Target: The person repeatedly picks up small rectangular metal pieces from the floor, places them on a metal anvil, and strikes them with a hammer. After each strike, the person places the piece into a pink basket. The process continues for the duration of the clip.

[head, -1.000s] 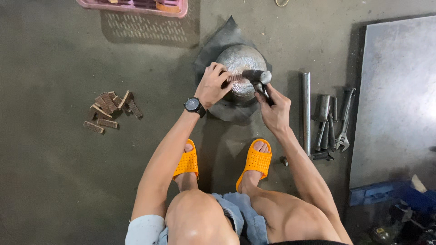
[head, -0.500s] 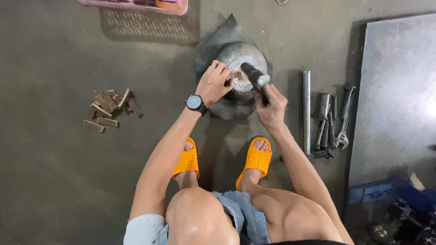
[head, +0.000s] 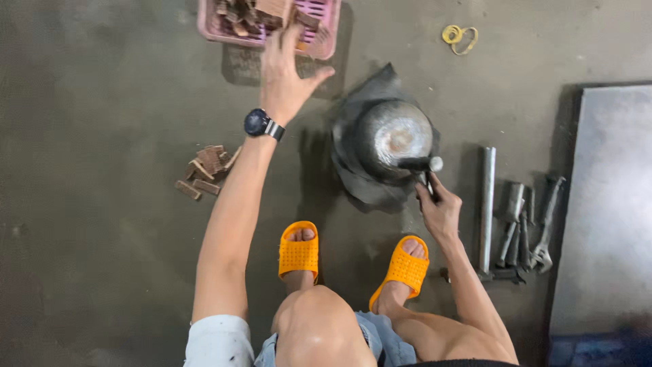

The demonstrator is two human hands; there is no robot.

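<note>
Since the earlier frame, the left hand [head: 285, 78] has left the round metal block [head: 394, 139] and is now reaching, fingers spread and released, over the pink basket [head: 326, 47] of brown pieces. The right hand [head: 440, 211] is gripping a hammer [head: 424, 170] whose head is resting at the block's edge. The block is sitting on dark sheeting [head: 367, 190] on the floor, ahead of the orange sandals [head: 299, 255].

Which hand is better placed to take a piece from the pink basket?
Left. The left hand is stretched over the pink basket; the right hand holds the hammer beside the metal block.
</note>
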